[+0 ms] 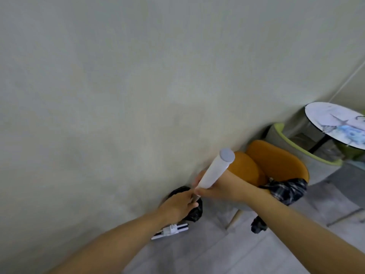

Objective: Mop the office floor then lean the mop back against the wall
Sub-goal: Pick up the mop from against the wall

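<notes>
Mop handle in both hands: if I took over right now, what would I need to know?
Left grip holds the mop handle low down; right grip holds its white top part.
Mop head sits on the floor at the foot of the wall, beside a black bag.
Whether mopping is finished cannot be told.
Left: lean the handle on the wall, let go.

No word, brand or number is legible from where I stand; the round white black-rimmed tabletop [324,115] carries only a blurred starfish-and-shell print, without lettering.
</notes>
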`<state>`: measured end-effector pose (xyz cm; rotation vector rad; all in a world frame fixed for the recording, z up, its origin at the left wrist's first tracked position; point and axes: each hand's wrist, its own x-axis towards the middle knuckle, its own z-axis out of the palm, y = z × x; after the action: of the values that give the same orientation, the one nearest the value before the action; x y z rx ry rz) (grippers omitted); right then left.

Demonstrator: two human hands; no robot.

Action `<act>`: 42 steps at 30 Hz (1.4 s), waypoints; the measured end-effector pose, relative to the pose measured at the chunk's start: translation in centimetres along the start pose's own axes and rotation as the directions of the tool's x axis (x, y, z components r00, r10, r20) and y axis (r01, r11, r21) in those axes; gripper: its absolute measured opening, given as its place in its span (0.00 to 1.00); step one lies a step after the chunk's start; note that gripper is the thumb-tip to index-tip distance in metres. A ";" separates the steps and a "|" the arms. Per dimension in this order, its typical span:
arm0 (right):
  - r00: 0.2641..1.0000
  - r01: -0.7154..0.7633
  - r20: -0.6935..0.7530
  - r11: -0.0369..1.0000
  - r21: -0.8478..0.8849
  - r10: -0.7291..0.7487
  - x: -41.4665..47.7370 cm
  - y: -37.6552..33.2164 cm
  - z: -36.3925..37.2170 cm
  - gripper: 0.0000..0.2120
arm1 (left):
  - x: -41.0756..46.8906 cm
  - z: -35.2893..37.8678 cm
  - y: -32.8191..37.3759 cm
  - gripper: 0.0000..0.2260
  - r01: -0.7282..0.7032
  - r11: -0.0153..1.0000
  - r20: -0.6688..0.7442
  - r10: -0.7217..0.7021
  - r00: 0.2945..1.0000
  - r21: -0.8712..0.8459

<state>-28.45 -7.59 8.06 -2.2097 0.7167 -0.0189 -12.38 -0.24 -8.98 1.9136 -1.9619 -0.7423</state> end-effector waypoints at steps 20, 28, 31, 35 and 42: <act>0.978 -0.063 0.204 0.996 0.068 0.048 -33.1 10.3 4.2 0.23 | -13.0 21.3 18.5 0.13 0.006 0.996 -0.021 -0.008 1.000 -0.095; 0.724 -0.689 0.502 0.459 0.561 0.472 -44.4 11.6 14.4 0.43 | -22.8 31.7 26.1 0.18 0.028 0.999 -0.141 -0.025 0.990 0.019; 0.684 -0.730 0.579 0.417 0.542 0.444 -47.7 12.5 17.7 0.38 | -25.4 35.1 27.1 0.13 -0.063 0.994 -0.173 0.079 0.982 0.093; 0.583 -0.812 0.657 0.371 0.450 0.479 -51.0 13.2 21.4 0.32 | -27.1 39.6 26.9 0.16 -0.135 0.985 -0.107 0.147 0.983 0.110; 0.513 -0.835 0.528 0.536 0.124 0.677 -56.7 13.6 29.2 0.40 | -31.1 47.9 26.7 0.28 0.086 0.995 0.141 -0.078 0.987 -0.051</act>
<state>-75.74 33.77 -9.41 -1.2806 1.2763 0.7177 -58.91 37.24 -29.17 1.9672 -1.9277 -0.9681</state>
